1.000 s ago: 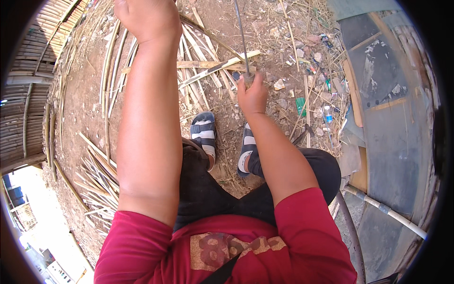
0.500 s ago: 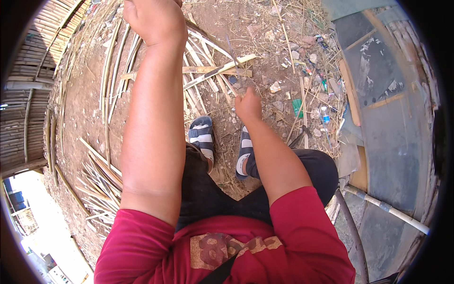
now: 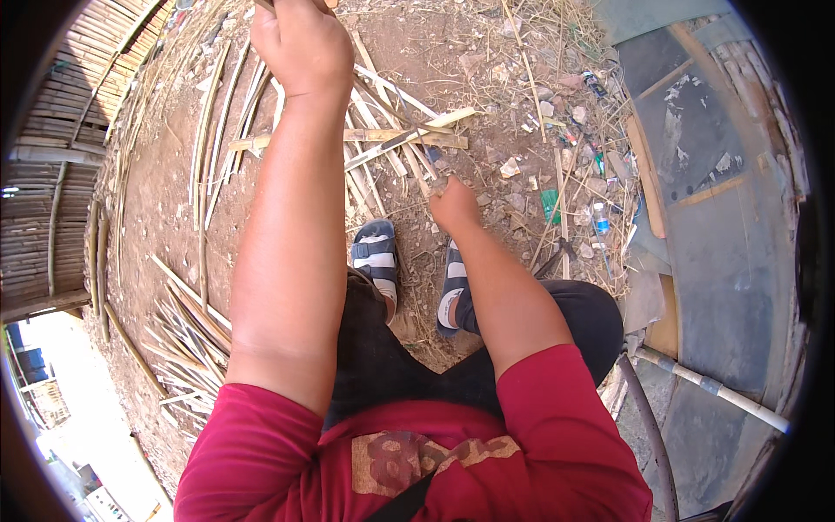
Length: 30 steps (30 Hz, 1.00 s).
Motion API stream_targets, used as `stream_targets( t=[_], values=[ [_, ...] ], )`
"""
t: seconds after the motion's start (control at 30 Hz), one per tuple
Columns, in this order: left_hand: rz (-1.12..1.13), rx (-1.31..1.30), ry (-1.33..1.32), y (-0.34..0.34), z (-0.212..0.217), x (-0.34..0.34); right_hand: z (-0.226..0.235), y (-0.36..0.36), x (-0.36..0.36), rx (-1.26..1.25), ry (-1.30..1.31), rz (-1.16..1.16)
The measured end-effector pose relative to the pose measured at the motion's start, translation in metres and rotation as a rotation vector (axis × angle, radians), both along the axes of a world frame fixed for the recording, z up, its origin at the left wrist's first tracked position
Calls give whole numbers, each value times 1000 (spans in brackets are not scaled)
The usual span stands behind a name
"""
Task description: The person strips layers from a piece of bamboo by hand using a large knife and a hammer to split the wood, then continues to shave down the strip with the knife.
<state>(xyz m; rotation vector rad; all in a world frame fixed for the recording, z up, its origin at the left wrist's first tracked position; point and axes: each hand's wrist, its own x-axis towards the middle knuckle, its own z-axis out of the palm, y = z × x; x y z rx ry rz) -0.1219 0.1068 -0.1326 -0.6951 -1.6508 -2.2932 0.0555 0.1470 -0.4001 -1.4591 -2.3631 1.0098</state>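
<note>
My left hand is raised at the top of the view, its fingers curled closed. A small brown end of something shows beside its thumb at the upper edge; the rest is cut off. Lower and to the right, my right hand is closed above the ground, just ahead of my feet. What it pinches, if anything, is too small to make out. Split bamboo strips lie crossed on the dirt between and beyond my hands. A wider flat bamboo strip lies across them.
Another heap of thin strips lies at the left. Long strips stretch beyond it. Right of my feet are a green scrap, a plastic bottle and stones. Dark panels and a white pole border the right side.
My left hand has shifted to the right and slightly down, bringing the brown end into view. The right hand has come slightly nearer to me and looks less blurred.
</note>
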Motion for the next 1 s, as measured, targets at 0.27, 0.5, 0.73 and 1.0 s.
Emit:
stream_targets(
  t=[0.27, 0.5, 0.73, 1.0],
  values=[
    [-212, 327, -97, -2, 6, -11, 82, 20, -22, 133, 511, -256],
    [-61, 50, -15, 3, 0, 8, -10, 10, 3, -32, -26, -1],
    [-151, 202, -64, -6, 5, 0, 73, 20, -19, 20, 389, -244],
    [20, 116, 74, 16, -9, 6, -17, 17, -6, -107, -19, 60]
  ],
)
